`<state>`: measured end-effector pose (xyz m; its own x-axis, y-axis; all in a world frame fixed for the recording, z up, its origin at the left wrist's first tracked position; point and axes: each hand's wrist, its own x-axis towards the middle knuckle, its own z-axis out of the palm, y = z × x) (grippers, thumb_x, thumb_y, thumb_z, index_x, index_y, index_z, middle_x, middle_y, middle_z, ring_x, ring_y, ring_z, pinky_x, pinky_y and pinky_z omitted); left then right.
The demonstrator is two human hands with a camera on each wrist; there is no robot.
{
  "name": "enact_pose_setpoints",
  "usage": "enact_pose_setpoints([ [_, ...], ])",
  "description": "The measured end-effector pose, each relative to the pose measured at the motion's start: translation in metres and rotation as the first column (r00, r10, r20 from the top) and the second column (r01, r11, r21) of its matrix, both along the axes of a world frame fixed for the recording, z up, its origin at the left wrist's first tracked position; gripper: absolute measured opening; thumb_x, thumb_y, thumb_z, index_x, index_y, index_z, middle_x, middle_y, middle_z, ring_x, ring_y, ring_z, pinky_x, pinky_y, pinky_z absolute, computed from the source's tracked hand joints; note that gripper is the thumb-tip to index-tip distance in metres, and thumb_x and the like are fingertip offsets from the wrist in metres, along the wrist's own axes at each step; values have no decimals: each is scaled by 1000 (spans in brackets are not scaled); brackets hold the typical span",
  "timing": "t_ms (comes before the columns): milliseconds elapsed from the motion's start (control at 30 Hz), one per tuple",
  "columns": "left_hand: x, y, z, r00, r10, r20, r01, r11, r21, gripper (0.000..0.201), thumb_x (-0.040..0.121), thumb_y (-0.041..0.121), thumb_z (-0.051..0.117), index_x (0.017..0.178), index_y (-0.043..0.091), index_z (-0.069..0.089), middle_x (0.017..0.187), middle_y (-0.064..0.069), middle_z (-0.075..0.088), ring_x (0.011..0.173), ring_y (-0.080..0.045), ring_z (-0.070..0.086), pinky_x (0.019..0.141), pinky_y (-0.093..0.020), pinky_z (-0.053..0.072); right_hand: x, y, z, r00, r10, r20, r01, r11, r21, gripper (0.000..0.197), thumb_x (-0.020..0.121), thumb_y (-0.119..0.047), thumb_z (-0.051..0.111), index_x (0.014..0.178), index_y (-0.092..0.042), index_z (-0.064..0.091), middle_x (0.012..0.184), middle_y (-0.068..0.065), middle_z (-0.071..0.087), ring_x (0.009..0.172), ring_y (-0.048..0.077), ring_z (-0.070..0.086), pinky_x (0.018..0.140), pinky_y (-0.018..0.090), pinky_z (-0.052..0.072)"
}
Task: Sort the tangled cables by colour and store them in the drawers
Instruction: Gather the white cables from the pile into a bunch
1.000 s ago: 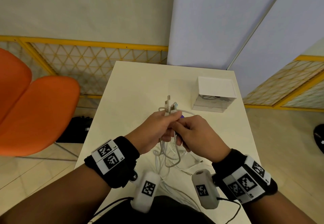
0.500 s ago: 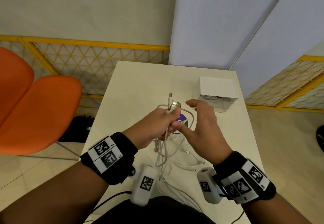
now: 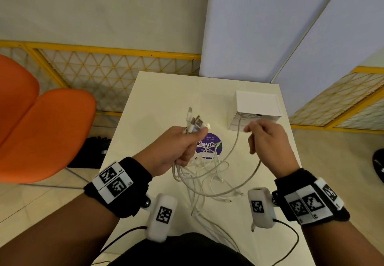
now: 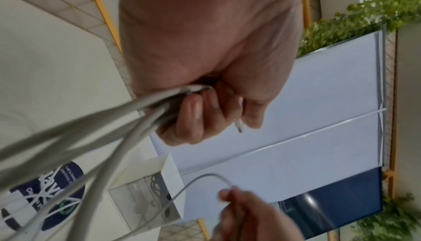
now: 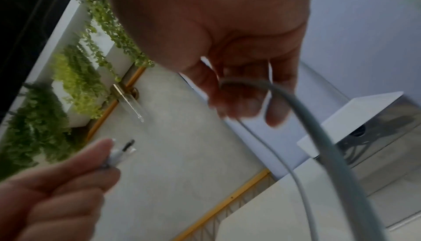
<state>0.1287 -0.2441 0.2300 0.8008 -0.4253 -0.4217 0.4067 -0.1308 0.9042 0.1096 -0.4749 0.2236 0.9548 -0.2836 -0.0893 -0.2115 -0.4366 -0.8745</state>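
White cables (image 3: 199, 174) hang in a tangled bunch from the left hand (image 3: 176, 149), whose fingers are curled tight round the strands just below a cluster of plugs (image 3: 195, 122) that sticks up past the thumb; the loose loops trail down onto the cream table (image 3: 158, 103) in front of the person. To the right, the right hand (image 3: 268, 141) pinches a single white cable (image 3: 236, 141) between thumb and fingertips, and that strand arcs down and back toward the bunch. The head view alone shows the whole layout: the two hands apart, a round purple sticker (image 3: 209, 145) on the table between them, partly crossed by cable loops, and the small white drawer box (image 3: 257, 107) standing near the table's far right corner, just beyond the right hand. The left wrist view adds what the head view hides: the undersides of the curled fingers (image 4: 193, 117) clamping several grey-white strands, and the clear drawer fronts (image 4: 145, 196) of the box with something dark coiled inside. The right wrist view is blurred, yet shows the single cable looped over the right hand's fingers (image 5: 239, 100). An orange chair (image 3: 41, 132) stands left of the table, a yellow mesh fence (image 3: 112, 72) runs behind it, and pale blue panels (image 3: 270, 26) rise beyond the far edge.
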Motion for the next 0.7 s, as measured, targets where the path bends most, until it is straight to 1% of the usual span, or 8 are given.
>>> enact_pose_setpoints([
  [67,2,-1,5,998,57,-17,-59,995,-86,55,88,50,62,76,17,20,56,0,16,53,-18,12,49,-29,15,1,-7,-10,979,64,-191,-104,973,-207,29,97,-23,47,85,-9,69,76,10,72,69,24,63,65,33,50],
  [133,3,-3,12,996,89,-22,-92,984,-152,61,83,52,62,76,15,14,56,-1,14,53,-19,11,50,-30,14,-1,-4,-20,955,71,-288,-183,906,-382,30,97,-27,51,113,-7,67,111,12,70,101,28,63,87,37,48],
  [200,3,-5,17,993,111,-27,-114,973,-201,64,81,52,62,76,14,11,56,-1,12,50,-17,11,49,-29,14,-7,7,-18,962,164,-218,-241,885,-398,43,96,-30,58,135,-13,54,133,6,59,123,22,53,101,32,39],
  [233,3,-7,19,992,120,-30,-124,967,-223,64,81,53,62,77,14,10,56,-1,11,48,-16,12,48,-28,14,-9,13,-14,957,238,-164,-282,891,-354,45,94,-30,61,136,-17,54,135,0,57,125,16,51,103,28,38],
  [333,2,-14,24,990,143,-20,-143,950,-278,64,82,54,60,76,16,9,56,0,10,45,-14,12,46,-27,15,-19,40,7,838,531,-122,-542,836,-85,19,92,-30,66,110,-23,69,107,-13,68,101,-1,59,90,20,42],
  [433,3,-19,28,981,192,-7,-184,930,-319,63,86,53,58,70,16,10,55,0,11,44,-14,12,45,-26,15,-27,61,12,710,697,-105,-695,717,57,18,90,-37,69,94,-19,66,85,-3,72,82,9,67,85,30,53],
  [567,8,-10,32,949,313,-29,-303,887,-349,56,93,51,55,68,20,16,55,1,11,43,-11,13,42,-25,17,-29,55,16,710,686,-160,-667,728,159,17,91,-25,69,86,-10,62,54,-3,58,50,17,58,58,37,52],
  [700,11,-5,31,920,389,-54,-379,843,-382,54,97,51,53,63,21,22,55,0,15,46,-13,19,48,-26,25,-31,51,22,749,646,-147,-615,761,208,21,84,-32,76,87,-16,64,63,-5,50,58,12,50,59,43,58],
])
